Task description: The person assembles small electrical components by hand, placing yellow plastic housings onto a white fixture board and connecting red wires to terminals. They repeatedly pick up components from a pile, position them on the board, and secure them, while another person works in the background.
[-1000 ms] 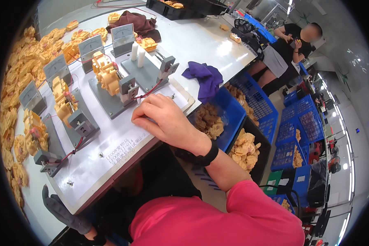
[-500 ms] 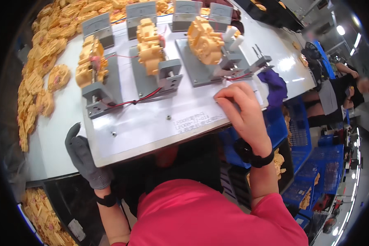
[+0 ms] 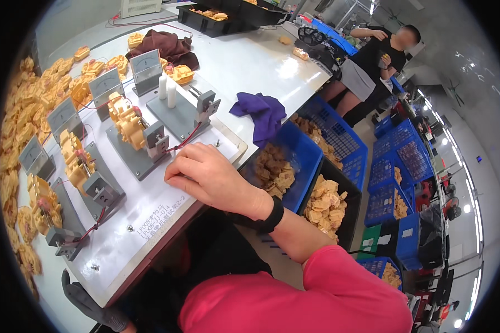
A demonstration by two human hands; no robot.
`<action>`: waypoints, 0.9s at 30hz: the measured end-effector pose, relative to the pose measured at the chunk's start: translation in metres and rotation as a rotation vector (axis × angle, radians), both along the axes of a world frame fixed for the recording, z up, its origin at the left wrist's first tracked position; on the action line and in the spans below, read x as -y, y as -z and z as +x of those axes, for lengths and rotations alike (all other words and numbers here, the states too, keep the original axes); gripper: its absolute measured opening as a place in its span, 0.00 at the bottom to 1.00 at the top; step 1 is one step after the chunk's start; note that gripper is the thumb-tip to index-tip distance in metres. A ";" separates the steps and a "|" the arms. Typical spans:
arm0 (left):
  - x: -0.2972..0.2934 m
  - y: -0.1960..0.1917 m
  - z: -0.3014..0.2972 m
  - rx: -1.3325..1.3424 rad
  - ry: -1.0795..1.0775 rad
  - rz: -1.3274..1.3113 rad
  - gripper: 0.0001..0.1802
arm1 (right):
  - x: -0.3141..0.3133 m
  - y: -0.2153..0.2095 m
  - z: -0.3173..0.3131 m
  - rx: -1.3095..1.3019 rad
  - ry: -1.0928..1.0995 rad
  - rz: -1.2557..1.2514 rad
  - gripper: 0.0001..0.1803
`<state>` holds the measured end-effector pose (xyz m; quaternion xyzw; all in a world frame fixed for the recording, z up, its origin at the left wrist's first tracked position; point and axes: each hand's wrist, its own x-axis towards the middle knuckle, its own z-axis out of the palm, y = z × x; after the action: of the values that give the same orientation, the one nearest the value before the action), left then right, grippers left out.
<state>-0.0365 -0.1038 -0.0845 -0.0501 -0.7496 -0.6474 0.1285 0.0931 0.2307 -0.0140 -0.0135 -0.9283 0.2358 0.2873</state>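
My right hand (image 3: 208,175) is bare, with a black band at the wrist. Its fingers are curled together over the front of a white board (image 3: 114,247), and nothing shows in them. My left hand (image 3: 89,302), in a grey glove, is beside the board's near left corner, fingers stretched out and holding nothing visible. Grey test fixtures stand in a row on the board. Three carry yellow plastic gearbox-like units (image 3: 129,125); the far one has two white pegs (image 3: 171,94) and no yellow unit. Small panel meters (image 3: 146,69) stand behind them, and red and black wires (image 3: 186,139) run along the clamps.
Many yellow units (image 3: 44,105) are heaped along the left. A purple cloth (image 3: 261,114) hangs over the table's right edge; a brown cloth (image 3: 166,50) lies behind the meters. Blue crates (image 3: 315,172) of yellow parts stand at right. Another person (image 3: 378,53) is farther back.
My view has swung to the right, bringing more crates and the other person into sight. My right hand's fingers are now lower over the board's front. The gloved hand stays by the left corner.
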 end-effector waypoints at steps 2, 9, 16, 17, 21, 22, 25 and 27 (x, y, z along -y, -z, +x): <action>0.003 0.001 0.000 -0.024 -0.001 -0.043 0.30 | 0.001 0.002 0.000 -0.006 0.001 0.003 0.05; 0.008 0.003 -0.001 -0.064 0.016 -0.104 0.29 | 0.004 0.001 -0.001 -0.051 -0.002 -0.009 0.05; 0.008 0.002 -0.002 -0.145 0.002 -0.204 0.28 | 0.002 0.003 -0.001 -0.046 -0.004 -0.005 0.05; 0.008 0.002 -0.002 -0.127 -0.002 -0.181 0.28 | 0.002 0.003 -0.002 -0.047 -0.006 -0.002 0.06; 0.007 0.002 -0.002 -0.025 -0.013 -0.082 0.28 | 0.002 0.004 -0.002 -0.074 0.008 0.008 0.05; 0.007 0.002 -0.002 -0.008 -0.012 -0.063 0.29 | 0.002 0.005 -0.003 -0.094 0.008 0.008 0.04; 0.007 0.001 -0.001 0.003 -0.009 -0.050 0.29 | 0.003 0.006 -0.004 -0.110 0.008 0.010 0.04; 0.009 0.002 -0.003 -0.027 -0.005 -0.105 0.29 | 0.003 0.005 -0.004 -0.103 0.012 0.006 0.04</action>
<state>-0.0391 -0.1127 -0.0864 -0.0635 -0.7809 -0.6060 0.1375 0.0889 0.2278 -0.0195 -0.0061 -0.9128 0.2313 0.3364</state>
